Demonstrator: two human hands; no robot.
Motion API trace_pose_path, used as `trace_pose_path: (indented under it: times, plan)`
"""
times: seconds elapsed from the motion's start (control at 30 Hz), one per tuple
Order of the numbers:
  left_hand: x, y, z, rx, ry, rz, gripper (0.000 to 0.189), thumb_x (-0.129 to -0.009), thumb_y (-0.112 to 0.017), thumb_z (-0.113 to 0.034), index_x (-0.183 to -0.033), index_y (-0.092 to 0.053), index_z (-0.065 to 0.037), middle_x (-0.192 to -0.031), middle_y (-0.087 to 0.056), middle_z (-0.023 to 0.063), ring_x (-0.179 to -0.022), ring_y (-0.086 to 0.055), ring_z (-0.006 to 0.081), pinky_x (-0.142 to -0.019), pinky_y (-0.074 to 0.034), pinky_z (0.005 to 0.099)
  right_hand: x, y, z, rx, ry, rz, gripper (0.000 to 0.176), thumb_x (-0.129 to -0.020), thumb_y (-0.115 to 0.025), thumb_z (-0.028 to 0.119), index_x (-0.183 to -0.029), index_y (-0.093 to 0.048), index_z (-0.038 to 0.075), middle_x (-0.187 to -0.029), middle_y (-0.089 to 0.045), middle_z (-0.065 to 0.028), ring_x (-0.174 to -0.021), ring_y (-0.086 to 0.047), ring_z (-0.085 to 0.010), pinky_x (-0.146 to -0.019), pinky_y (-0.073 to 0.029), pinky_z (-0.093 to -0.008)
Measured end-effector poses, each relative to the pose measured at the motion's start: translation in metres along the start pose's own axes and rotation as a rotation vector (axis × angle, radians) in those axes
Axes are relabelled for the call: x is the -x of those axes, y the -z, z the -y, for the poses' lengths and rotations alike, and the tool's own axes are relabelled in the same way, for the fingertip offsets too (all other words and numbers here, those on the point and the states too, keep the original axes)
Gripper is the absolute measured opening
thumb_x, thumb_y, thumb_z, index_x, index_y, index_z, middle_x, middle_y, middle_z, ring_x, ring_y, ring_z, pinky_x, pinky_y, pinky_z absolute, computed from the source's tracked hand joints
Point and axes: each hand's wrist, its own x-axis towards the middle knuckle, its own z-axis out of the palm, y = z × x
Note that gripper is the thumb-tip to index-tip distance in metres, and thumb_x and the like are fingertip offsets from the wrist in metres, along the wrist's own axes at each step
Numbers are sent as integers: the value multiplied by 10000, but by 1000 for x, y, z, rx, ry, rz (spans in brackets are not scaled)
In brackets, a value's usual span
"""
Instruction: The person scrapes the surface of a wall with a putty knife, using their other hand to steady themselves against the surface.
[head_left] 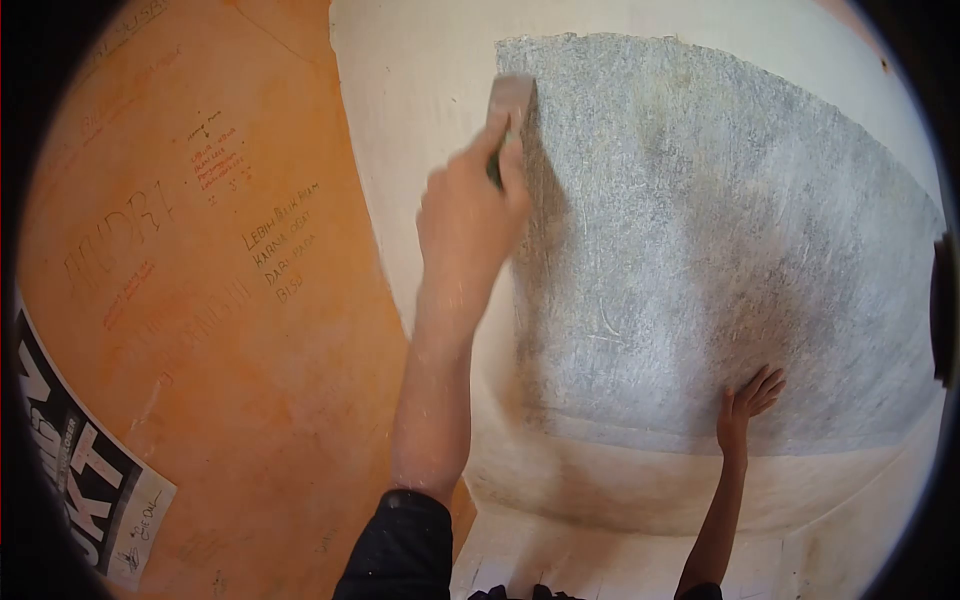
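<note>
My left hand (470,200) is closed around the dark green handle of a scraper (514,92). Its broad flat blade points up and lies at the upper left edge of a rough, mottled grey patch (640,200) on the wall. The blade looks slightly blurred. Lower down on the right, my right hand (750,395) rests against the grey surface with its fingers stretched out and holds nothing. Dark sleeves cover both forearms near the bottom of the view.
Smooth off-white wall (400,90) borders the grey patch. To the left is an orange wall (250,380) with handwriting, and a black and white poster (95,480) at its lower edge. A dark object (942,310) juts in at the far right.
</note>
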Motion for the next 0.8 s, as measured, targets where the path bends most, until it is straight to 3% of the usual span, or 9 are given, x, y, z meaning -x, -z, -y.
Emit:
trace_pose_path:
  times: [0.03, 0.1, 0.3, 0.37, 0.43, 0.5, 0.57, 0.7, 0.8]
  plan:
    - [17, -6, 8, -3, 2, 7, 400, -999, -562, -253, -1338, -608, -46, -924, -713, 244, -764, -710, 216, -712, -523, 324, 1, 0, 1, 0, -5, 6, 877, -1012, -336, 602, -1587, 42, 58, -1638, 164, -217, -1490, 205, -431, -1148, 157, -599]
    - [53, -30, 35, 47, -50, -35, 412, -996, -504, -324, -1356, -612, -156, -922, -708, 238, -877, -686, 418, -789, -542, 456, 0, 2, 3, 2, -5, 11, 873, -1016, -352, 580, -1583, 42, 46, -1635, 165, -225, -1488, 205, -438, -1147, 160, -598]
    - [-22, -4, -1, 40, -161, -122, 402, -988, -514, -324, -1309, -643, -117, -936, -716, 214, -882, -692, 390, -795, -540, 445, 0, 4, 5, 0, -7, 34, 851, -1027, -364, 531, -1579, 45, 28, -1629, 179, -234, -1485, 211, -443, -1148, 159, -599]
    - [-34, 13, -22, 9, -28, -9, 400, -983, -519, -318, -1302, -645, -112, -938, -720, 203, -887, -693, 387, -795, -542, 445, 0, 2, 6, 0, -19, 30, 851, -1028, -367, 527, -1578, 46, 26, -1627, 181, -238, -1482, 216, -445, -1147, 160, -600]
    - [-19, -9, -2, 6, -170, -85, 407, -981, -516, -304, -1324, -629, -118, -910, -720, 205, -858, -699, 389, -778, -550, 450, 0, 5, 7, 9, -28, 30, 851, -1028, -370, 523, -1577, 47, 24, -1625, 184, -242, -1480, 222, -448, -1146, 162, -600]
    - [22, -25, -2, -103, -115, -39, 380, -988, -540, -256, -1308, -640, -77, -1083, -709, 216, -967, -717, 326, -845, -537, 377, 0, 8, 10, -29, -25, 67, 855, -1026, -375, 520, -1576, 49, 20, -1623, 188, -247, -1475, 232, -453, -1143, 167, -598]
    - [18, -29, -14, -6, -59, 9, 379, -988, -524, -250, -1312, -640, -92, -1080, -709, 215, -966, -707, 356, -833, -538, 391, 1, 3, 8, -26, -31, 51, 854, -1027, -375, 516, -1576, 51, 21, -1622, 189, -248, -1473, 236, -453, -1142, 170, -599]
    - [-23, -13, -52, -13, -5, -16, 377, -980, -526, -259, -1309, -646, -119, -1038, -713, 215, -1009, -692, 369, -861, -541, 409, 0, 5, 7, -18, -26, 63, 850, -1028, -378, 508, -1575, 54, 21, -1620, 192, -251, -1471, 240, -453, -1138, 172, -604]
    - [-4, -22, -59, -189, -113, -67, 365, -993, -491, -236, -1311, -627, -118, -832, -722, 190, -800, -713, 388, -723, -564, 473, 1, 4, 8, -22, -23, 58, 852, -1027, -384, 506, -1576, 54, 23, -1619, 194, -251, -1470, 246, -452, -1136, 173, -608]
